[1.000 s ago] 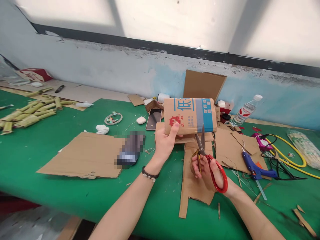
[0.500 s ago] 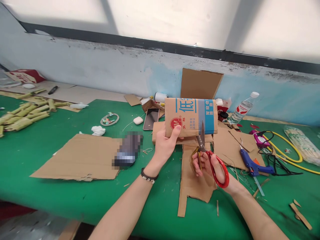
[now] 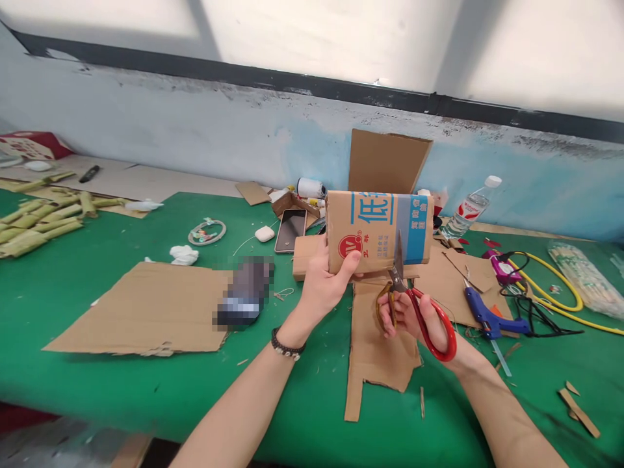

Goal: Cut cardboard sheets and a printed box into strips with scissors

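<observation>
Head view, printed cardboard [image 3: 380, 224]: held up over the green table [image 3: 302, 396], forward of both hands, long axis left to right.
Scissors: red-handled pair [image 3: 400, 281] pointed away from the wearer, roughly across that axis; one blade lay over the printed face at the lower edge, beside the blue band [image 3: 416, 237].
Left hand [image 3: 329, 276]: nearer, closed on the lower left part, thumb on the face.
Right hand [image 3: 407, 318]: curled through the handle loops, which stood apart; the cardboard was ahead of it.
Bite depth: could not tell, rear blade hidden.
Beneath right hand: cardboard offcut [image 3: 375, 364], flat on the table.
</observation>
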The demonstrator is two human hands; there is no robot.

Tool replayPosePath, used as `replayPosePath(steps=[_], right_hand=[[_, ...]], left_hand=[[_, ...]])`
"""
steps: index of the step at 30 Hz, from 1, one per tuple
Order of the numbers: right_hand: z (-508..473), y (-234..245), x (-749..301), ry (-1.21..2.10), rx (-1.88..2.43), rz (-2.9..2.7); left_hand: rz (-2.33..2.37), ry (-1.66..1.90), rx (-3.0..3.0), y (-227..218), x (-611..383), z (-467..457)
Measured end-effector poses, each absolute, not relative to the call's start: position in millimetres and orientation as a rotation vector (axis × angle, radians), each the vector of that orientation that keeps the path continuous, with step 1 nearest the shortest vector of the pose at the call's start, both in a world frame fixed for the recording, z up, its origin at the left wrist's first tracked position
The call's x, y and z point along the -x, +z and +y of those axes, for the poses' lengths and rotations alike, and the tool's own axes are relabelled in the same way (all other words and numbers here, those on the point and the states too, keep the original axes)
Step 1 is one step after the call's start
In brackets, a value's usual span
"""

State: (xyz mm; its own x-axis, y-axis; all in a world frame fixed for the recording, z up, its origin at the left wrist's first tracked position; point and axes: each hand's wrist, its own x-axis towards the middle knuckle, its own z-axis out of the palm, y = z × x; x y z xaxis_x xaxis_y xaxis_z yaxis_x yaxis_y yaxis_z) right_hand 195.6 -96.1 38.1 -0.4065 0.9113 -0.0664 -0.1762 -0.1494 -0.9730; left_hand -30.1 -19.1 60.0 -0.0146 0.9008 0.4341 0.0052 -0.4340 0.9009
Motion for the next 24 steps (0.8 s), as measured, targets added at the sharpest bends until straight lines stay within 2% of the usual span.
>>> replayPosePath(steps=[11, 17, 24], right_hand=[[-95, 40, -187, 1.546, 1.07, -1.217], [-98, 38, -185, 1.36, 1.184, -1.298], [-96, 31, -181, 1.338, 1.168, -1.292]], left_hand=[[0.966, 1.468, -1.232, 54, 15, -21], [0.982, 1.469, -1.245, 51, 16, -22], [0.984, 1.463, -1.227, 48, 17, -20]])
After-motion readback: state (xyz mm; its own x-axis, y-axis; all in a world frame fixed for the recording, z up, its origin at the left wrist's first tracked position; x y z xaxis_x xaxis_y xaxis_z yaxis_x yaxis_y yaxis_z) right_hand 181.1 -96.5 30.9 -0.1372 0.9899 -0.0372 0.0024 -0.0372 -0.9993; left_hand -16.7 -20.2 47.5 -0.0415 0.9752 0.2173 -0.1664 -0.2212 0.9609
